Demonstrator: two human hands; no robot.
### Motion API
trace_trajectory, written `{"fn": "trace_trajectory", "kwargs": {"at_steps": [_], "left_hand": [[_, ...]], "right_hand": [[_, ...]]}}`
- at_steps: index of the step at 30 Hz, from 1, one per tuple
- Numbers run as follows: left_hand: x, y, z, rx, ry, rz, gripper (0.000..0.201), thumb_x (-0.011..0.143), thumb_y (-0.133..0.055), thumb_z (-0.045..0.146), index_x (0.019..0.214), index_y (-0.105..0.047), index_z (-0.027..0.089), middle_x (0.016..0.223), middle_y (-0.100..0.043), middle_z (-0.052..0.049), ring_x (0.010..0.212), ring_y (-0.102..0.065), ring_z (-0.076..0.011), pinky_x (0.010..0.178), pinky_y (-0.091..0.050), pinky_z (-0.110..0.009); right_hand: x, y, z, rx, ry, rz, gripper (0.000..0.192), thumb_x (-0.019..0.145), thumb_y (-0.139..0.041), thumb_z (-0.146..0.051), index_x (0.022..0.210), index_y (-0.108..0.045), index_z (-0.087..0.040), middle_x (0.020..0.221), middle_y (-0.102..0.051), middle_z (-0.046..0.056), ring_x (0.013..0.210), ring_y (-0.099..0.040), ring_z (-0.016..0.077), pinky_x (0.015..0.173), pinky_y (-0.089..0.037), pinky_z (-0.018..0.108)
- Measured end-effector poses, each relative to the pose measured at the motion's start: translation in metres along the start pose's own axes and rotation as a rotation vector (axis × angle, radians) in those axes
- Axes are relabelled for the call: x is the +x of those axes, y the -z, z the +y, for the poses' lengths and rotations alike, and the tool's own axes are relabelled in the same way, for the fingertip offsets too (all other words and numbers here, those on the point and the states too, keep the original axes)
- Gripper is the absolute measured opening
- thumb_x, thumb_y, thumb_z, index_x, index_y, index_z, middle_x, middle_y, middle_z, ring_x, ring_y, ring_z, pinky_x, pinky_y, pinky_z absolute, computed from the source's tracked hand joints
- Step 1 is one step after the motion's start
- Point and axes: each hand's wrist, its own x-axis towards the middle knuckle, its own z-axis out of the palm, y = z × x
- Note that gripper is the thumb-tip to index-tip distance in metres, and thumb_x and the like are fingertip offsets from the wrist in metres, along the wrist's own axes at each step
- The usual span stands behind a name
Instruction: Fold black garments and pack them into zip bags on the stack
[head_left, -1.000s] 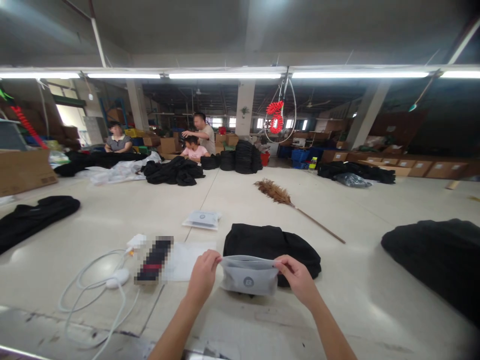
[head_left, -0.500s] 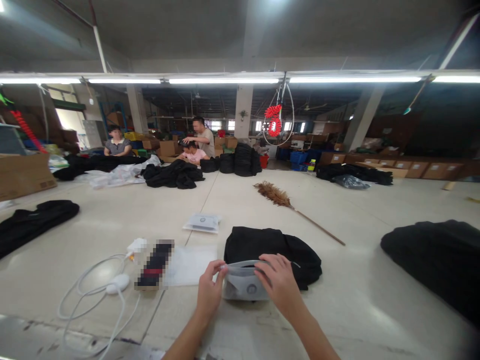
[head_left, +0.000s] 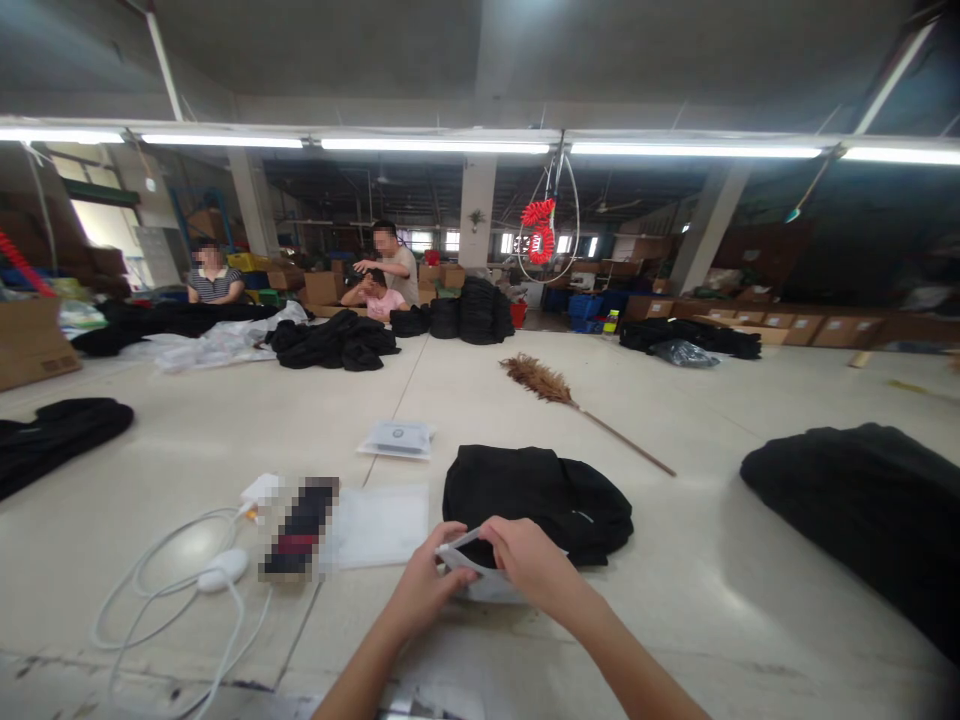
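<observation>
- The left hand (head_left: pixel 421 590) and right hand (head_left: pixel 536 570) pinch the frosted pouch (head_left: pixel 491 591) by its gaping top.
- They seem to be working its mouth; the next move likely needs gentle, steady fingers.
- Just behind sits a black cloth bundle (head_left: pixel 536 495).

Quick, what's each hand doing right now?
Left hand: closed, holding the left end of the frosted plastic bag.
Right hand: closed, fingers gripping that bag's rim.
</observation>
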Motion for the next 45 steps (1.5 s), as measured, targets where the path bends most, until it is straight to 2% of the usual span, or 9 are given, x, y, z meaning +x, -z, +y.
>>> {"fn": "trace_trajectory", "kwargs": {"at_steps": [6, 14, 26, 32, 36, 38, 40, 42, 45], "left_hand": [[-0.003, -0.002, 0.005, 0.018, 0.069, -0.132, 0.054, 0.073, -0.077, 0.03, 0.121, -0.056, 0.019, 0.109, -0.067, -0.005, 0.1, -0.062, -0.0241, 0.089, -0.047, -0.034], [-0.003, -0.007, 0.002, 0.039, 0.029, -0.109, 0.074, 0.059, -0.084, 0.016, 0.127, -0.055, 0.02, 0.117, -0.067, -0.008, 0.107, -0.06, -0.0279, 0.097, -0.043, -0.038], [0.007, -0.003, -0.005, 0.027, 0.057, -0.036, 0.02, 0.073, -0.07, 0.026, 0.09, -0.07, 0.016, 0.092, -0.073, -0.004, 0.091, -0.064, -0.0263, 0.086, -0.049, -0.036], [0.007, 0.003, -0.004, -0.145, 0.105, 0.004, 0.038, 0.076, -0.073, 0.049, 0.09, -0.07, 0.014, 0.087, -0.074, -0.007, 0.079, -0.067, -0.0243, 0.073, -0.051, -0.032], [0.003, 0.017, 0.0, -0.101, 0.119, 0.062, 0.045, 0.073, -0.076, 0.053, 0.093, -0.07, 0.013, 0.092, -0.075, -0.01, 0.083, -0.069, -0.0269, 0.074, -0.053, -0.033], [0.001, 0.028, 0.004, -0.089, 0.115, 0.087, 0.046, 0.075, -0.075, 0.054, 0.097, -0.071, 0.013, 0.097, -0.075, -0.011, 0.09, -0.069, -0.0284, 0.079, -0.053, -0.035], [-0.003, 0.04, 0.009, -0.113, 0.116, 0.094, 0.049, 0.076, -0.074, 0.054, 0.103, -0.07, 0.014, 0.104, -0.075, -0.011, 0.098, -0.068, -0.0295, 0.085, -0.053, -0.037], [-0.006, 0.053, 0.014, -0.148, 0.127, 0.093, 0.051, 0.077, -0.074, 0.053, 0.11, -0.069, 0.014, 0.11, -0.073, -0.011, 0.104, -0.067, -0.0299, 0.09, -0.052, -0.038], [-0.011, 0.07, 0.02, -0.179, 0.155, 0.087, 0.055, 0.075, -0.076, 0.053, 0.114, -0.068, 0.015, 0.114, -0.072, -0.011, 0.107, -0.065, -0.0302, 0.092, -0.052, -0.038]], "right_hand": [[0.005, 0.011, -0.001, -0.263, 0.12, -0.101, 0.028, 0.071, -0.073, -0.016, 0.099, -0.072, -0.019, 0.101, -0.067, 0.009, 0.092, -0.061, 0.0246, 0.075, -0.044, 0.03], [0.027, -0.024, 0.001, -0.521, 0.261, -0.148, 0.02, 0.072, -0.065, -0.011, 0.09, -0.073, -0.01, 0.1, -0.067, 0.016, 0.098, -0.059, 0.0306, 0.085, -0.043, 0.039], [0.025, 0.025, 0.011, 0.02, 0.113, -0.079, 0.023, 0.07, -0.071, -0.027, 0.092, -0.069, -0.019, 0.092, -0.071, 0.008, 0.083, -0.063, 0.0249, 0.073, -0.045, 0.031], [0.034, 0.039, 0.024, 0.468, -0.031, 0.276, 0.047, 0.063, -0.081, -0.039, 0.103, -0.069, -0.02, 0.102, -0.072, 0.008, 0.093, -0.066, 0.0287, 0.081, -0.052, 0.038], [0.053, 0.036, 0.044, 0.751, -0.215, 0.753, 0.046, 0.074, -0.074, -0.048, 0.107, -0.06, -0.019, 0.097, -0.072, 0.008, 0.089, -0.067, 0.0261, 0.081, -0.054, 0.04], [0.063, 0.036, 0.056, 0.628, -0.22, 1.043, 0.046, 0.077, -0.072, -0.047, 0.11, -0.056, -0.018, 0.102, -0.07, 0.009, 0.095, -0.065, 0.0262, 0.088, -0.052, 0.043], [0.07, 0.032, 0.071, 0.313, -0.148, 1.17, 0.042, 0.078, -0.071, -0.041, 0.109, -0.056, -0.017, 0.11, -0.066, 0.013, 0.106, -0.06, 0.0287, 0.098, -0.045, 0.047], [0.073, 0.02, 0.086, -0.005, -0.078, 1.049, 0.031, 0.08, -0.068, -0.029, 0.106, -0.058, -0.016, 0.116, -0.064, 0.015, 0.115, -0.053, 0.0317, 0.104, -0.038, 0.051], [0.066, -0.014, 0.1, -0.267, -0.073, 0.557, 0.032, 0.078, -0.059, -0.012, 0.109, -0.062, -0.018, 0.122, -0.064, 0.014, 0.117, -0.052, 0.0328, 0.101, -0.037, 0.054]]}}
